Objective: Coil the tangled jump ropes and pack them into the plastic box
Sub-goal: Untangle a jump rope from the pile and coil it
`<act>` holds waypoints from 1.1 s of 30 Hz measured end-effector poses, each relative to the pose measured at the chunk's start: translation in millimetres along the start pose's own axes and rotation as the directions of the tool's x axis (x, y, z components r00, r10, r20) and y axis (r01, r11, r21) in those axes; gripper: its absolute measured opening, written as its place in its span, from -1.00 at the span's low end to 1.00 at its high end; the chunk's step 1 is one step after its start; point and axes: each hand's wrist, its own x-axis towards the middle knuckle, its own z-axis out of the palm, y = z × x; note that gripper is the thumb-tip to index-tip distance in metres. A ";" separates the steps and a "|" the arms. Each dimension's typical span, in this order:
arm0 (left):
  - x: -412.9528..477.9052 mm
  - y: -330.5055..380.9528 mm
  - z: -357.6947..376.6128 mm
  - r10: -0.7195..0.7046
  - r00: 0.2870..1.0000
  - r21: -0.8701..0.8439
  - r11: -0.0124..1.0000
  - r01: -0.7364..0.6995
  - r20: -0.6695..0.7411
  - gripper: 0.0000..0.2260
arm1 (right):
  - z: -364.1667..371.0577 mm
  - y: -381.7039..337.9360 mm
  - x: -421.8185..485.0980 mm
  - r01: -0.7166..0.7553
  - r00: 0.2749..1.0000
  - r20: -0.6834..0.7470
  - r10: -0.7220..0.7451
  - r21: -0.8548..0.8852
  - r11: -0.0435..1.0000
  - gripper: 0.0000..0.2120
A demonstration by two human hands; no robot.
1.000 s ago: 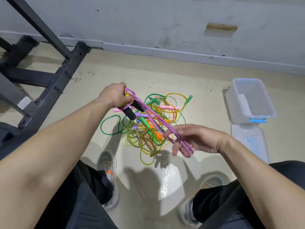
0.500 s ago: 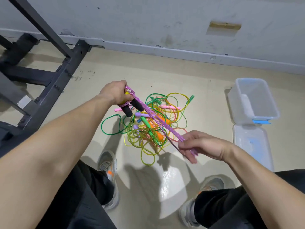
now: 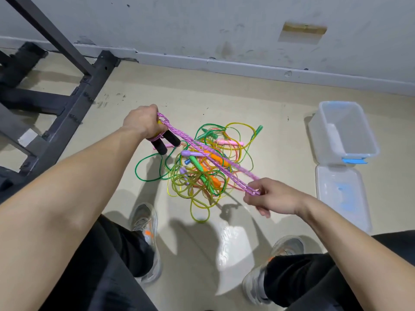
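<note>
So the person is standing over the mess and tackling one rope at a time, which is the right call imo. The left hand (image 3: 141, 122) is gripping the two black handles (image 3: 165, 142) of the pink rope (image 3: 202, 151) in a fist. The right hand (image 3: 274, 198) is pinching the far end of the loops, so several strands are running taut between the two hands, up above the tangled pile (image 3: 197, 176) on the floor (image 3: 247, 97). To do this bit well I'd be holding even tension, making every loop the same length and laying them side by side instead of crossing. Then I'd be wrapping the tail round the middle so the bundle isn't springing open later. That pink rope is looking braided or beaded, kind of knobbly, so it's probably gripping itself nicely, and its handles are looking like chunky soft foam cylinders. The pile is a different beast: thin glossy see-through cords (image 3: 143, 167) in green and yellow, springy-looking, with slim plastic handles (image 3: 215, 159) in orange, green, pink and lilac poking out. I'm guessing those are going to be fighting back. The plastic box (image 3: 314, 131) is sitting well off to the right of the pile, clear with a blue latch (image 3: 354, 160) and no rope in it yet. Its lid (image 3: 341, 194) is lying flat just in front of it.
</note>
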 end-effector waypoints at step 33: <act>-131.2 77.2 -15.0 0.454 0.882 -0.767 0.609 -0.202 0.128 -0.61 | -2.9 -57.7 35.4 0.334 0.756 -0.464 -0.462 -0.334 0.882 -0.71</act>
